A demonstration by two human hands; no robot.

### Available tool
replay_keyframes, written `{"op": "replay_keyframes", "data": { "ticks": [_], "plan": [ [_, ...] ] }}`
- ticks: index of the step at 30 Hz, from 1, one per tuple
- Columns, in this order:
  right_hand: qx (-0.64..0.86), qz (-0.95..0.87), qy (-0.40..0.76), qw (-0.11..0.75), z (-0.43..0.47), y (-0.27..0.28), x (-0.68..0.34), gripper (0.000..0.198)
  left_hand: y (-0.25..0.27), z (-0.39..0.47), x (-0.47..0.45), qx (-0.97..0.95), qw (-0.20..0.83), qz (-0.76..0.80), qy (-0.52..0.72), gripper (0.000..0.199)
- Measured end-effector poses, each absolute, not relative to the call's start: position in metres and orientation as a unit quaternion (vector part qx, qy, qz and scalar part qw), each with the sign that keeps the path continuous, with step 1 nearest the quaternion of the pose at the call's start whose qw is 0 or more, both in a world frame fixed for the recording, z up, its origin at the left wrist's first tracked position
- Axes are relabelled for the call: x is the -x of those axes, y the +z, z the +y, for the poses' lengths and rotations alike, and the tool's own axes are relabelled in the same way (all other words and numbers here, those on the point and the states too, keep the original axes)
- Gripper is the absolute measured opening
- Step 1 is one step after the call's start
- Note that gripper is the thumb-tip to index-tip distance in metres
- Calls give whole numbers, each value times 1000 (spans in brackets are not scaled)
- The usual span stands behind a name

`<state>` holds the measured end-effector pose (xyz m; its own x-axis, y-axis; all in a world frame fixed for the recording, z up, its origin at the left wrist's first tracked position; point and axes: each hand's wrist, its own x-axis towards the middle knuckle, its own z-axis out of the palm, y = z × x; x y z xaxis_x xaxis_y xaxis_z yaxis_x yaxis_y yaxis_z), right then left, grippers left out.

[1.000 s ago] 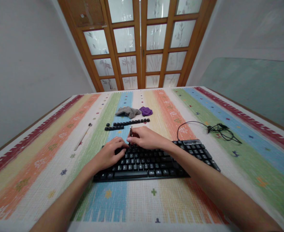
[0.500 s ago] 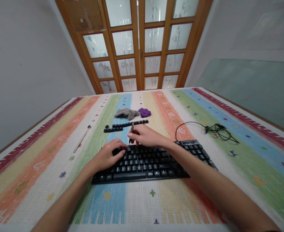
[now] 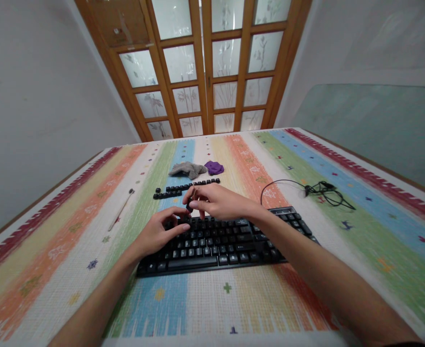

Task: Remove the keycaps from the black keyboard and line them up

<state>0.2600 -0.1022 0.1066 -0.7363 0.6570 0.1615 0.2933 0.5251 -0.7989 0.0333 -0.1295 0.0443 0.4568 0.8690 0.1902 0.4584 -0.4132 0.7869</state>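
A black keyboard (image 3: 205, 246) lies across the striped tablecloth, its upper left edge hidden by my hands. My left hand (image 3: 162, 231) rests over that corner, thumb and index finger bent and apart, the other fingers mostly hidden. Above the top row, my right hand (image 3: 216, 200) is closed in a pinch on a thin pen-like tool (image 3: 194, 192). A small black piece, which looks like a keycap (image 3: 190, 206), shows at its fingertips, close to my left index finger. Several loose black keycaps (image 3: 183, 188) stand in rows just beyond the keyboard.
A grey cloth (image 3: 187, 169) and a purple cloth (image 3: 214, 167) lie behind the keycaps. To the left is a thin brush (image 3: 120, 210). The black cable (image 3: 324, 189) is bundled at the right. The patterned tablecloth (image 3: 227, 301) covers the table.
My right hand has shifted slightly left toward my left hand, and the tool has tilted and shows less. A small black piece now appears at its fingertips. My left index finger has lifted and straightened.
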Motion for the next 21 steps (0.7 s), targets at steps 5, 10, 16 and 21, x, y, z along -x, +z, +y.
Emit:
{"op": "replay_keyframes", "data": {
  "ticks": [5, 10, 16, 21],
  "plan": [
    [260, -843, 406, 237, -101, 104, -262, 13, 39, -128, -31, -738, 408, 422, 332, 31],
    [255, -821, 446, 248, -94, 98, -261, 13, 35, -126, -29, -718, 445, 399, 359, 29],
    [237, -809, 475, 251, -91, 98, -264, 12, 36, -127, -30, -705, 466, 375, 382, 35],
    [275, -813, 443, 260, -91, 98, -263, 11, 37, -128, -35, -693, 449, 390, 408, 29]
  ]
}}
